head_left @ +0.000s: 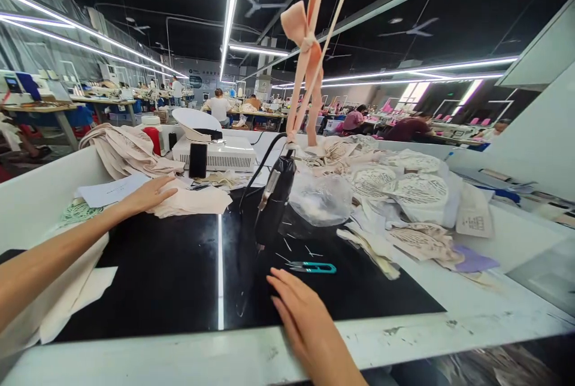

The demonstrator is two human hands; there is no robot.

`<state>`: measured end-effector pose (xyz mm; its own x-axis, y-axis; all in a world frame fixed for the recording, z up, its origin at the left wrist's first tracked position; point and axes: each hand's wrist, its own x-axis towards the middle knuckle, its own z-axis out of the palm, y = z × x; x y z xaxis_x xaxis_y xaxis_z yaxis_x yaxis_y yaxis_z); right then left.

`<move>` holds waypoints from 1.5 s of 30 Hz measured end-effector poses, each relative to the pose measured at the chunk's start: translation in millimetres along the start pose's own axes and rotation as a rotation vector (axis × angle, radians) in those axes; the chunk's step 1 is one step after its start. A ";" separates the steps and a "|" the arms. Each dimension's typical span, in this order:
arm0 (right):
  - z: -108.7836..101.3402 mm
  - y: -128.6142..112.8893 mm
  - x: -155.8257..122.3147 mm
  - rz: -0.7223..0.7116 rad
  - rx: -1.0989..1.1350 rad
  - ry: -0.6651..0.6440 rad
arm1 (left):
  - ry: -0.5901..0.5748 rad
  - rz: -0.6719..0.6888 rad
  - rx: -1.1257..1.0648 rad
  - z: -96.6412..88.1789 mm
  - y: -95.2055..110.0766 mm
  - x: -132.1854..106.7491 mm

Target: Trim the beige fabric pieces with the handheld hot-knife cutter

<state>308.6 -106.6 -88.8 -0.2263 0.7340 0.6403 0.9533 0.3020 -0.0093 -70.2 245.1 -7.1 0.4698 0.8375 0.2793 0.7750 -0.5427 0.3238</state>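
Observation:
My left hand (148, 195) reaches out to the left, fingers stretched flat on a folded piece of pale pink fabric (193, 200). My right hand (299, 308) lies flat and open on the black glossy work surface (171, 272), holding nothing. Just beyond its fingertips lie small teal thread snips (314, 267). A black hand tool (274, 197) hangs above the surface from a pink ribbon (308, 57) tied in a bow.
A white machine (215, 149) with a dark phone leaning on it stands at the back. Pink fabric is piled at the left (126, 149). Lace pieces and a clear plastic bag (321, 197) clutter the right. Other people work at distant tables.

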 end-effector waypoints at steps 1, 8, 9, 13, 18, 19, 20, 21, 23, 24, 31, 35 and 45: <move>-2.7 13.1 -0.7 0.032 -0.035 0.008 | 0.011 0.001 -0.001 -3.1 1.2 -2.0; 3.3 66.8 26.1 0.205 -0.164 -0.050 | 0.074 0.035 0.016 -15.4 10.8 -26.1; 6.0 66.6 31.1 0.209 -0.174 -0.080 | 0.075 0.041 0.019 -15.9 13.2 -32.1; 15.1 55.9 46.2 0.214 -0.220 -0.204 | 0.048 0.115 0.027 -15.0 27.1 -62.3; 14.2 55.0 58.8 0.260 -0.277 -0.303 | 0.006 0.352 0.059 -8.2 48.4 -105.8; 12.3 58.6 61.3 0.281 -0.284 -0.312 | 0.017 0.404 0.063 -6.4 52.8 -114.8; 10.3 63.1 63.9 0.308 -0.291 -0.318 | 0.031 0.456 0.068 -4.8 57.5 -124.0; 8.3 68.0 66.4 0.336 -0.301 -0.322 | 0.048 0.503 0.073 -3.3 62.8 -133.2; 5.6 77.5 70.9 0.388 -0.321 -0.334 | 0.080 0.583 0.092 -1.3 75.1 -151.7; 5.1 81.1 72.6 0.404 -0.329 -0.345 | 0.088 0.618 0.108 -0.7 81.9 -160.7; 11.9 74.7 72.1 0.370 -0.384 -0.454 | 0.163 0.776 0.167 3.1 120.4 -204.7; 15.6 69.5 72.1 0.339 -0.441 -0.478 | 0.226 0.790 0.158 6.8 131.8 -211.4; 12.0 108.8 82.0 0.358 -0.442 -0.444 | 0.160 0.848 0.087 37.7 132.3 -226.9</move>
<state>391.3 -6.4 -46.5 0.1450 0.9482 0.2827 0.9548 -0.2090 0.2112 -58.3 -14.3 -61.7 0.8437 0.1293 0.5210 0.2225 -0.9675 -0.1203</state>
